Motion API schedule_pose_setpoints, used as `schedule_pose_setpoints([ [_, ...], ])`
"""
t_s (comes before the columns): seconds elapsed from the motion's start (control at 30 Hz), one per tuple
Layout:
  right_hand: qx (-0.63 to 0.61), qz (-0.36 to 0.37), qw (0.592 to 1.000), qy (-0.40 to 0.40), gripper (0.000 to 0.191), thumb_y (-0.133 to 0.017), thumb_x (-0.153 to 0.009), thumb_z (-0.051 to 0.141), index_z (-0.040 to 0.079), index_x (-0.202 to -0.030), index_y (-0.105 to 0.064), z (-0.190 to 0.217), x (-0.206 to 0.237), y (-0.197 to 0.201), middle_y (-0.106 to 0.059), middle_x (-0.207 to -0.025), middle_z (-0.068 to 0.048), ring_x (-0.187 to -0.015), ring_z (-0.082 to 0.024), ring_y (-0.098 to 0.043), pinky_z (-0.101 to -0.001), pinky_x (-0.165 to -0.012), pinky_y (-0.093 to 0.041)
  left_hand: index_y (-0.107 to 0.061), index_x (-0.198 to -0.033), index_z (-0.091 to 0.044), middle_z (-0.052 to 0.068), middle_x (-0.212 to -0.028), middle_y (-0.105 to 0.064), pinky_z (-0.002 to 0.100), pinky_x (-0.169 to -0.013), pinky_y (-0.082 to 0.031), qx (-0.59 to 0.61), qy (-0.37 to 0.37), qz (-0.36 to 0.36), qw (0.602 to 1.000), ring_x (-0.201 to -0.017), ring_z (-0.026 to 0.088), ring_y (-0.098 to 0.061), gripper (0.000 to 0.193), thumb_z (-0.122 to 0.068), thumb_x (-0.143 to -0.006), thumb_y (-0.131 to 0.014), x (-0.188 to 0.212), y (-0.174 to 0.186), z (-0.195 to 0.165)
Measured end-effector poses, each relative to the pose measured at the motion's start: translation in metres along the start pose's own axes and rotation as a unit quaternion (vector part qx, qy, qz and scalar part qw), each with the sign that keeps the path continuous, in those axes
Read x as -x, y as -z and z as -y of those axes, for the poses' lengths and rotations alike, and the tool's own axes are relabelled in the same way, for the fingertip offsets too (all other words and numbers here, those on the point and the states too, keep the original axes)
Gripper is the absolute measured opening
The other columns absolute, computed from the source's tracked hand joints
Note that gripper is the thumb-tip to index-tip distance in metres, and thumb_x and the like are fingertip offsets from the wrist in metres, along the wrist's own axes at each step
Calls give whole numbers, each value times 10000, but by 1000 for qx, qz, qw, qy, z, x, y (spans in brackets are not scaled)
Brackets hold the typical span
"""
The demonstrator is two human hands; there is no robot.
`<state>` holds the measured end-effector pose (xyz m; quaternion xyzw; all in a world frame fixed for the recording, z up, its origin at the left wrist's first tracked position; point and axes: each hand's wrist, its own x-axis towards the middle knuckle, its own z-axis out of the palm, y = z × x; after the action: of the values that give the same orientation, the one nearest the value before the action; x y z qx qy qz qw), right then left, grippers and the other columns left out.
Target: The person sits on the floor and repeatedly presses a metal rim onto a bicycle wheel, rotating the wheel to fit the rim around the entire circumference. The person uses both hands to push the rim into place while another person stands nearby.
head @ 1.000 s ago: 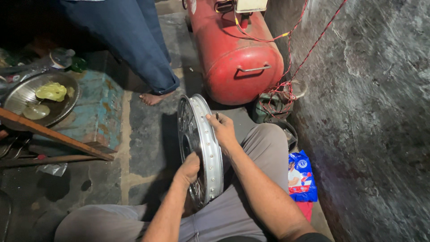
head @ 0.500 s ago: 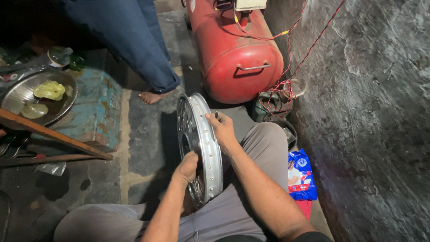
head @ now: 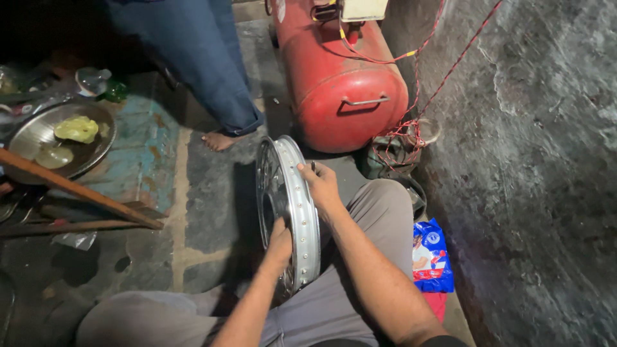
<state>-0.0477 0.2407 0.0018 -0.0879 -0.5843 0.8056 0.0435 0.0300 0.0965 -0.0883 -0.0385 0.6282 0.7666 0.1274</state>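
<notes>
The shiny wheel rim (head: 287, 215) stands on edge at the middle of the frame, leaning against my lap. My left hand (head: 280, 241) grips its lower edge, and my right hand (head: 321, 184) curls over the top. A red tank (head: 340, 83) lies above; another person's bare foot (head: 218, 140) stands upper left.

Shiny metal wheel rim (head: 289, 212) — upright on edge, against the lap.

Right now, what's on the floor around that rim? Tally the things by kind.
Chrome wheel rim, held by left hand and right hand: 1
Red tank: 1
Metal bowl: 1
Wooden sticks: 2
Blue packet: 1
Total: 6
</notes>
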Motion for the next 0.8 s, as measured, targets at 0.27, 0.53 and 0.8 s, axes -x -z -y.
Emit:
schedule_pose_setpoints([
  [0.27,18,-2,1000,4,238,-710,-938,237,4,-969,-745,6,5,-3,-676,-802,-1,-686,-73,-572,-249,-620,-462,-540,-1337,51,56,-1287,-656,260,-1040,-427,-35,-56,178,982,-1206,118,-574,505,41,-833,-581,27,36,-23],
  [0.53,3,-1,1000,-5,251,-719,-934,243,-6,-960,-734,4,5,-3,-681,-801,-8,-686,-83,-576,-261,-622,-466,-716,-1118,82,61,-1014,-698,318,-827,-530,-61,-1,202,978,-930,147,-622,226,65,-971,-545,22,44,-17],
  [0.8,-7,6,1000,-2,252,-713,-948,251,-1,-953,-732,3,5,-3,-675,-795,-10,-670,-84,-568,-260,-605,-458,-675,-1273,16,24,-1118,-729,265,-909,-515,-46,4,219,975,-1008,97,-638,363,40,-927,-565,36,27,-54],
])
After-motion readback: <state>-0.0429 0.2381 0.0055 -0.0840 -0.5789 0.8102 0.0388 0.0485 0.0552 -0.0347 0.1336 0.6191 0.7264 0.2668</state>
